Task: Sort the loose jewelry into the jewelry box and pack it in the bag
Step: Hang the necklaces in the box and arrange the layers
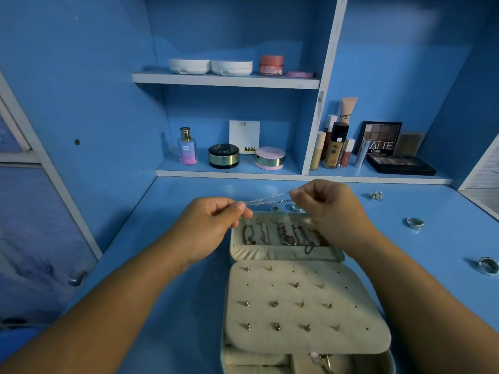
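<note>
1. The left hand pinches one end of a thin silver chain between thumb and forefinger. The right hand pinches the other end the same way, its remaining fingers curled in.
2. The chain is drawn nearly taut in the air between the two pinches. Its long axis runs left to right, rising a little toward the right hand.
3. The open jewelry box lies directly under the chain and toward the person, in the middle of the desk. Its far compartment already holds several hung chains, and their run crosses the held chain's axis.
4. Judging by this, the chain must turn about a quarter and come down. The left hand sits lower and closer to the compartment's left end.
5. An earring panel covers the near half of the box.
6. Loose pieces wait on the desk:
   - two small pieces just behind the box's far edge
   - a pair of earrings toward the back right
   - a ring right of the box
   - a second ring near the right edge
7. No bag is in view.
</note>
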The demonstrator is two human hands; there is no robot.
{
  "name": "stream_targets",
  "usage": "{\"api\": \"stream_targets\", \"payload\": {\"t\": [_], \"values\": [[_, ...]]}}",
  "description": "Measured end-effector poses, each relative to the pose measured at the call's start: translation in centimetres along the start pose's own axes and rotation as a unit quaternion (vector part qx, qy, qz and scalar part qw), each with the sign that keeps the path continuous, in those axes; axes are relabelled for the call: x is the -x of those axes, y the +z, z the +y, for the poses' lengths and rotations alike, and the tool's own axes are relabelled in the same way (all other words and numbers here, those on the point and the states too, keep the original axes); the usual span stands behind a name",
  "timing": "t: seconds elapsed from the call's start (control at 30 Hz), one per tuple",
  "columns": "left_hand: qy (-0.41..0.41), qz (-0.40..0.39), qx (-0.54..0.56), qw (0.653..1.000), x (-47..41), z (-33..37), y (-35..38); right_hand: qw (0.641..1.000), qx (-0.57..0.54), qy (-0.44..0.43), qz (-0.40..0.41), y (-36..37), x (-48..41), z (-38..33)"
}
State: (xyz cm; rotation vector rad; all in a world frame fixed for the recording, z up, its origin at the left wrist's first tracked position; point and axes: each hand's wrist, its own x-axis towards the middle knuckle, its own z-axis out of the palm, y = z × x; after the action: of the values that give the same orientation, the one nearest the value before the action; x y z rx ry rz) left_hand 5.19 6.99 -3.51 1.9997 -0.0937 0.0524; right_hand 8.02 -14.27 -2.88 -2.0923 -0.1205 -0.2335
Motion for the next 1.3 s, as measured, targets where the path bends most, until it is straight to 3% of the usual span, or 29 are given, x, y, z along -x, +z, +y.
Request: {"api": "stream_targets", "payload": {"t": [0.17, 0.53, 0.8, 1.03, 1.3], "values": [[-0.036, 0.004, -0.071, 0.997, 0.3, 0.1, -0.3, 0.988, 0.152, -0.021, -0.033, 1.0, -0.1, 0.6], [-0.064, 0.010, -0.105, 0.992, 0.0, -0.5, 0.0, 0.976, 0.192, -0.077, -0.072, 1.3, -1.1, 1.0], [-0.029, 0.010, -0.102, 0.994, -0.2, -0.9, 0.6, 0.977, 0.187, -0.092, -0.037, 1.2, -1.2, 1.4], [-0.011, 0.031, -0.085, 0.996, -0.1, -0.6, 0.6, 0.938, 0.237, -0.205, -0.150, 1.4, -0.9, 1.2], [-0.019, 0.033, -0.087, 0.995, -0.2, -0.9, 0.6, 0.922, 0.283, -0.197, -0.175, 1.7, -0.9, 1.4]]}}
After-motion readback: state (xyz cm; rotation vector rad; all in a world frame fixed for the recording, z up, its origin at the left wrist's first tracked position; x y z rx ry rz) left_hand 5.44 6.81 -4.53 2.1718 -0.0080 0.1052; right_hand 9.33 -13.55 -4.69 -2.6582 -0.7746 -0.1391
